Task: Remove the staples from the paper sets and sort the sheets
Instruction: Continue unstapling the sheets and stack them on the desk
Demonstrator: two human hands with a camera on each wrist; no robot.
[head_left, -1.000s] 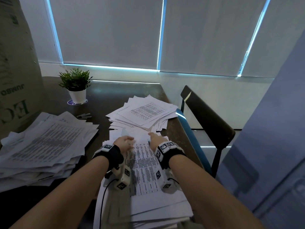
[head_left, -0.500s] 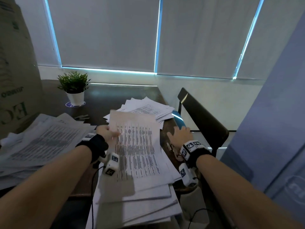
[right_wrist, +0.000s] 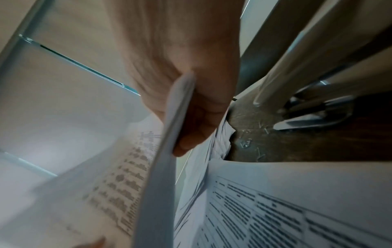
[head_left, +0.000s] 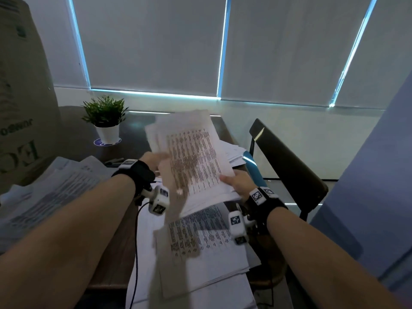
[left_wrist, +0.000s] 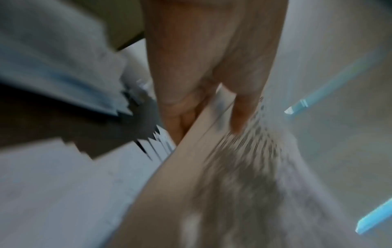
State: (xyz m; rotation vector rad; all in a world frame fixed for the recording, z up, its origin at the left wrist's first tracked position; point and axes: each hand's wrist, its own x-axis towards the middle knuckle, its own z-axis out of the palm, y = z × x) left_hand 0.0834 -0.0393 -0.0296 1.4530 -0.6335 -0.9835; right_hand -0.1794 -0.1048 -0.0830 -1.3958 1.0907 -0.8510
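Holding a thin set of white printed sheets (head_left: 189, 157) up off the dark wooden tabletop (head_left: 138, 123), both hands have it at once. The left hand (head_left: 153, 160) pinches the set's left edge: in the left wrist view the thumb lies on the printed face w/ fingers curled behind, though that view is badly smeared. The right hand (head_left: 237, 181) grips the near right edge; the right wrist view shows fingers folded round the sheet edges, thumb on the other side. Neither hand is open or holding anything else.

The set hangs tilted, long axis running away from the person, top end toward the small green plant in a white pot (head_left: 107, 121), near end drooping over the near pile of white printed paper (head_left: 200, 246) directly below it. Text is too blurred to read, and no staple is visible on the held set, so I can't tell which corner it sits in.

Other stacks relative to the held set: a big loose stack of printed sheets (head_left: 51, 192) to its left, and a smaller fanned stack (head_left: 231, 152) just behind it on the right, partly hidden. Loose pulled staples (right_wrist: 246, 142) lie on the bare wood beside the right hand.

Judgement: set looks freshly picked up, prob. being squared to find the stapled corner; left hand is nearer the far end where a staple would likely be.
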